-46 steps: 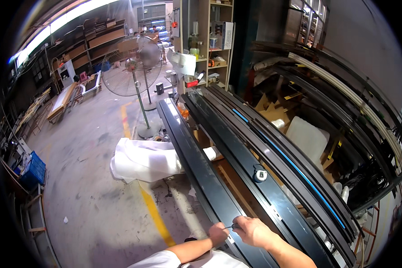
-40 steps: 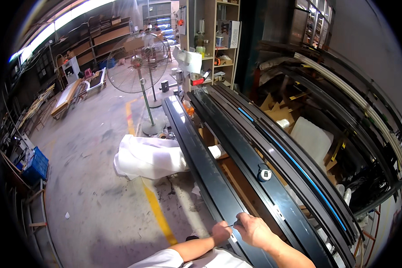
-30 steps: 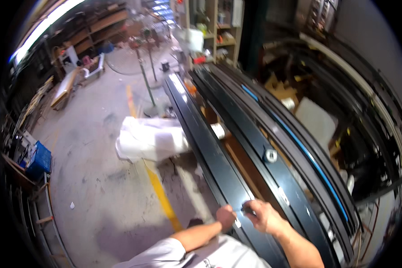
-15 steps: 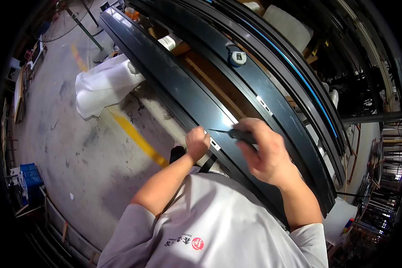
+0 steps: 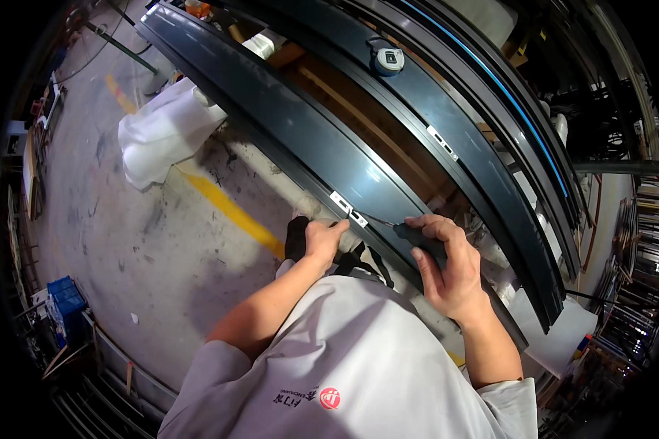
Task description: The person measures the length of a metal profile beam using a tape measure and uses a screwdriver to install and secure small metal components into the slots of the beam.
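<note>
My right hand [image 5: 452, 269] is wrapped round the dark handle of a screwdriver [image 5: 411, 236]. Its thin shaft points left, with the tip at a small silver slotted plate [image 5: 340, 199]. That plate lies along the near edge of a long dark grey metal profile [image 5: 300, 128]. Just below the plate, my left hand [image 5: 325, 240] has its fingers curled, thumb and forefinger reaching to the plate's lower end. Whatever they pinch, if anything, is too small to make out. A similar slotted plate [image 5: 441, 142] sits on the second dark profile [image 5: 417, 95] beyond.
A round tape measure [image 5: 388, 61] rests on the second profile. Further dark profiles [image 5: 483, 58], one with a blue strip, lie to the right. White wrapping [image 5: 165, 135] stands at the left, near a yellow floor line [image 5: 220, 205]. A blue crate [image 5: 66, 301] is at far left.
The screwdriver has come down from above the profile, its tip now at the near plate. My left hand has shifted slightly down, uncovering more of the plate. The whole view has tilted a little.
</note>
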Demonstrator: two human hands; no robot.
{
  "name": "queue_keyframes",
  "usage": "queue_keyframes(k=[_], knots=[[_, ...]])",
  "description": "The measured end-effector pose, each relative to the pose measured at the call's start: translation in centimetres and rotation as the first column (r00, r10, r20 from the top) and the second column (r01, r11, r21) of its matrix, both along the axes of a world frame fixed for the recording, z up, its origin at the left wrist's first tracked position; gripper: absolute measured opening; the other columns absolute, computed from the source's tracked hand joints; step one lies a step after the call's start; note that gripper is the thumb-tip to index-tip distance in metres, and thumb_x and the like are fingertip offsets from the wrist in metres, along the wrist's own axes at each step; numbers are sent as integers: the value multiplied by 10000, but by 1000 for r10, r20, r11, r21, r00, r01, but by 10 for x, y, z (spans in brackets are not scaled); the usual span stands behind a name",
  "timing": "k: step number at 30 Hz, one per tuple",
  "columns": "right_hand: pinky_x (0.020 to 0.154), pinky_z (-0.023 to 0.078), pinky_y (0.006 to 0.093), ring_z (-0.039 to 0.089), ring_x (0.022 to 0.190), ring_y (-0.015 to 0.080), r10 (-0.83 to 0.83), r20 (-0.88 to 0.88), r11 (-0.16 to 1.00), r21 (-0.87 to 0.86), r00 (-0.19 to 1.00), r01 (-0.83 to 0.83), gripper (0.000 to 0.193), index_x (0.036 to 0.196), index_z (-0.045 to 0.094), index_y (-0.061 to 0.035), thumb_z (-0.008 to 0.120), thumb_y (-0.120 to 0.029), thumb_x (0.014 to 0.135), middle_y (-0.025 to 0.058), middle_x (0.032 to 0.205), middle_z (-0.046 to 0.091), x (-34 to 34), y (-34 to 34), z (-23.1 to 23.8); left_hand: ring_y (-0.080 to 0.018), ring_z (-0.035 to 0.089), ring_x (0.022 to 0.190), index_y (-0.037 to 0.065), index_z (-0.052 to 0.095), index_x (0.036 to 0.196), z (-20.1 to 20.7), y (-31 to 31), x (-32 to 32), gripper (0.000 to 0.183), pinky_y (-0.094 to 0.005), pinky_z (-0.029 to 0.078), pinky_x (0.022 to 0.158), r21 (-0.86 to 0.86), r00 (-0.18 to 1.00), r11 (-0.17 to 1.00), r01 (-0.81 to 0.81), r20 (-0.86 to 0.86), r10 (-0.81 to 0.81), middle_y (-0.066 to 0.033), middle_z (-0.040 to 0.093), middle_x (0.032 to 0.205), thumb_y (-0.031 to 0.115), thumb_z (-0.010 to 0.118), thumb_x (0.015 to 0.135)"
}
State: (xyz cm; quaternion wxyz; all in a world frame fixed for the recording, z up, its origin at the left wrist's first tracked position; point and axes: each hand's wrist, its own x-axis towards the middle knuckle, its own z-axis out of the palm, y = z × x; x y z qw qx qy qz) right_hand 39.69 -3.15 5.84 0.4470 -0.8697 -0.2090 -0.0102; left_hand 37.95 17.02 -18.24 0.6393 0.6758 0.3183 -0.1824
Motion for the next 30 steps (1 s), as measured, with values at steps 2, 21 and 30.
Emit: queue_keyframes(k=[2, 21, 30], knots=[[887, 581, 417, 707, 1041, 408, 1, -2, 1000, 2, 1000, -1, 399, 1177, 513, 55, 704, 135, 836, 258, 1148, 656, 2, 0, -4, -136, 447, 567, -49, 607, 657, 10, -4, 5, 345, -396, 387, 542, -85, 1000, 996, -10, -29, 8, -11, 503, 601, 181, 825, 794], [934, 573, 443, 691, 1093, 421, 114, -187, 989, -70, 976, -129, 316, 1091, 560, 30, 675, 134, 816, 260, 1192, 663, 24, 15, 14, -107, 524, 566, 13, 726, 779, -14, -16, 14, 180, -285, 410, 534, -433, 990, 894, -114, -130, 64, 0, 635, 696, 127, 776, 910], [771, 628, 404, 754, 941, 371, 63, -130, 907, -406, 990, -111, 450, 1064, 625, 61, 875, -203, 800, 231, 1024, 731, 23, 28, 26, -167, 546, 524, 27, 741, 783, -17, -6, 9, 263, -339, 417, 538, -344, 993, 932, 112, 7, -117, -36, 614, 594, 253, 745, 916]])
